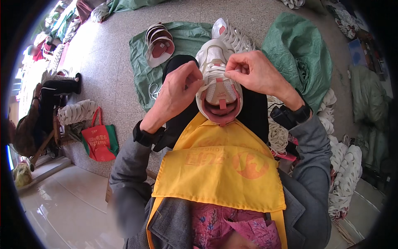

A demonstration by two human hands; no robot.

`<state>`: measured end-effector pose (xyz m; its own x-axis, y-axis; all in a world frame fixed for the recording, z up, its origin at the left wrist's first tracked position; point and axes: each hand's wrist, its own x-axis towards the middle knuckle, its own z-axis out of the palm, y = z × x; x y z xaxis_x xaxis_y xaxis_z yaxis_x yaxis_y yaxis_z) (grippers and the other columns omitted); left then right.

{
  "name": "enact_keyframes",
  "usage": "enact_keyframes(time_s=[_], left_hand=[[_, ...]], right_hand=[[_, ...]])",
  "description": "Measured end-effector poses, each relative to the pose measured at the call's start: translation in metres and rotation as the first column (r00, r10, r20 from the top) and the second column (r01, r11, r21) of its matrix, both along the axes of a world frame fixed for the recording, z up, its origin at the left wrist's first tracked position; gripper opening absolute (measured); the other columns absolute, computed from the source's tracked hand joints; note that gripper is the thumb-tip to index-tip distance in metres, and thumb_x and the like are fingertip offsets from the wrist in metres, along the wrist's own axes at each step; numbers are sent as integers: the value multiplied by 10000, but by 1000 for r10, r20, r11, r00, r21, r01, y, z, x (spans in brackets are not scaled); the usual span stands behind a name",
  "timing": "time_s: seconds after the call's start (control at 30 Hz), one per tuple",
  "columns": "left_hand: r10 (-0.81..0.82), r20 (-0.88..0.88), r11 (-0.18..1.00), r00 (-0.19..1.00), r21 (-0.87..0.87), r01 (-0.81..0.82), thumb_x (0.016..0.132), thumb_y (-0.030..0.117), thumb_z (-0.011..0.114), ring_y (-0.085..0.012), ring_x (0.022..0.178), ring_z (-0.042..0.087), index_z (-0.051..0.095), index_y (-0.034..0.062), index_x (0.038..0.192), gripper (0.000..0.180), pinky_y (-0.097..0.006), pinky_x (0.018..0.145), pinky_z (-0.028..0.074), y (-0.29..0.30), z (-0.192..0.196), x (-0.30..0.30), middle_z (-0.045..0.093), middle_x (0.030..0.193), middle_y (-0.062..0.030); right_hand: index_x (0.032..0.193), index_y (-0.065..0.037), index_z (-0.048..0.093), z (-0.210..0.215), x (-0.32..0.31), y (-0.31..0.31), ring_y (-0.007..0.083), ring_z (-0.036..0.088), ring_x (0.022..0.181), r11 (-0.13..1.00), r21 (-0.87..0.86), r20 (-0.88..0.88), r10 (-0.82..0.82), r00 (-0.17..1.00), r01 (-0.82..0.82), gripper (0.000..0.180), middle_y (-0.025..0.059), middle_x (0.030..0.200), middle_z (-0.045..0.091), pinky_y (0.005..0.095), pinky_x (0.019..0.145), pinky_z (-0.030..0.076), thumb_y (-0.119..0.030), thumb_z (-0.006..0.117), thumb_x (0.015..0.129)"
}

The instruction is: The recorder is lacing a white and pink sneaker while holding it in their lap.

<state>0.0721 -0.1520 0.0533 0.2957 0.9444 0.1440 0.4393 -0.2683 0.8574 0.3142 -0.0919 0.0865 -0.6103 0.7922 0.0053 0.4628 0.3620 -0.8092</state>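
A white sneaker upper with mesh panels and a pink lining rests across my lap, its collar opening toward me. Thin white lace runs in rows over its tongue. My left hand is at the left eyelet edge, thumb and fingers pinched on the lace. At the right eyelet edge, my right hand is also closed in a pinch on the lace. A loose loop of white lace hangs left of my left wrist. My fingers partly cover the sides of the upper.
Nested white uppers lie on a green sheet ahead. More uppers stand beyond my knees, beside a bunched green sack. Lace bundles and stacked uppers sit at right. A red-green bag and another person are left.
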Motion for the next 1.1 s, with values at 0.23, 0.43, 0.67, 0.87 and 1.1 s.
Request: enact_keyframes(time_s=[0.23,0.43,0.67,0.87,1.1], left_hand=[[-9,-11,994,1000,108,10,809,-19,658,-180,741,627,578,-5,942,157,-301,657,512,12,-3,20,590,836,-85],[32,-140,960,990,280,9,751,-26,627,-294,750,583,557,2,896,163,-381,653,484,14,-12,32,555,824,-122],[35,-138,968,990,251,1,738,-38,625,-248,722,567,521,5,902,198,-340,626,480,7,-8,30,526,831,-108],[71,-59,994,996,86,-66,737,-10,668,-205,732,551,502,6,928,254,-309,657,485,-2,-3,22,504,846,-86],[68,-158,971,985,236,-29,744,-2,665,-260,761,563,521,15,923,230,-340,675,478,3,-3,31,517,852,-105]], right_hand=[[833,24,655,7,-8,-7,129,548,603,994,110,-2,14,1000,-14,139,61,648,594,293,551,447,-106,705,847],[820,18,615,15,-6,-18,352,677,707,972,228,52,41,998,-52,146,174,726,654,410,630,525,-105,694,813],[816,10,595,14,11,-30,374,655,735,939,300,156,124,980,-166,108,178,755,645,442,649,513,-71,666,808],[819,15,589,12,27,-35,359,655,725,962,223,169,118,979,-155,107,168,753,644,427,647,513,-64,661,813],[808,12,574,20,26,-41,347,646,693,964,240,84,98,992,-116,102,152,736,631,411,624,509,-45,659,814]])
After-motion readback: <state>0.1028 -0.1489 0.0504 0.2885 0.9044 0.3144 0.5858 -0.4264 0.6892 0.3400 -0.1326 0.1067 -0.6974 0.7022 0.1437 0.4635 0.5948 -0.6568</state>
